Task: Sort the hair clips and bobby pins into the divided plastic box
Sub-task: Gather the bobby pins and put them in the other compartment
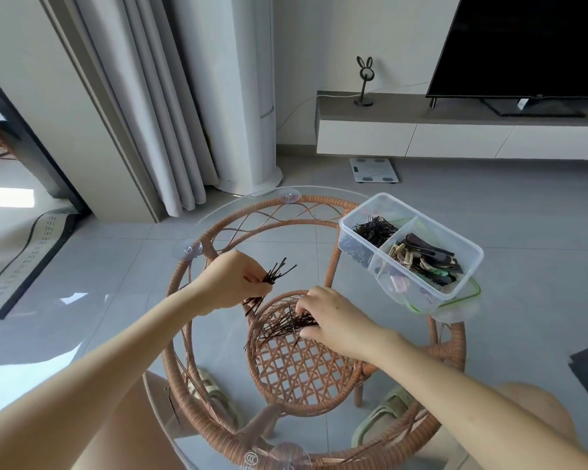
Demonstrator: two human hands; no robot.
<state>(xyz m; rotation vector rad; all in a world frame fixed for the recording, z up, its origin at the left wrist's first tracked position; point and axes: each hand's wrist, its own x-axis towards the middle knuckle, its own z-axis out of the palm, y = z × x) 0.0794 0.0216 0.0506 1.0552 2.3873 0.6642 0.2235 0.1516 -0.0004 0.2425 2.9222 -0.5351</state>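
My left hand (233, 283) pinches a bundle of dark bobby pins (279, 272) above the glass tabletop. My right hand (333, 318) has curled fingers around a loose pile of bobby pins (282, 326) lying on the glass. The clear divided plastic box (469, 252) stands at the table's right edge. Its left compartment holds bobby pins (374, 229) and its right compartment holds several hair clips (425, 259).
The round glass top rests on a rattan table frame (319, 201) with suction cups (187, 249). One stray bobby pin (175, 407) lies near the front left. Slippers (381, 418) show beneath the glass. A scale (374, 169) lies on the floor beyond.
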